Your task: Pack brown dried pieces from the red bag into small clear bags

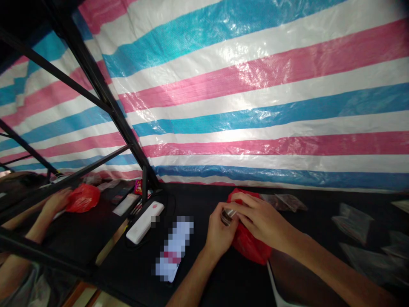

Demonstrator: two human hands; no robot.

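My left hand is closed, its thumb and fingers curled around a small shiny item with dark and silvery parts, perhaps in clear wrapping; its kind cannot be made out. Over it reaches my right hand, fingers bent and pinched at the item's upper edge. Behind and under both hands lies a crumpled red plastic bag; part of it is hidden by the right hand.
A white power strip or power bank and a blurred-out phone lie left. Clear plastic packets are spread right, near a pale-edged tray. Beyond a black metal frame, another person's hand touches a red bag.
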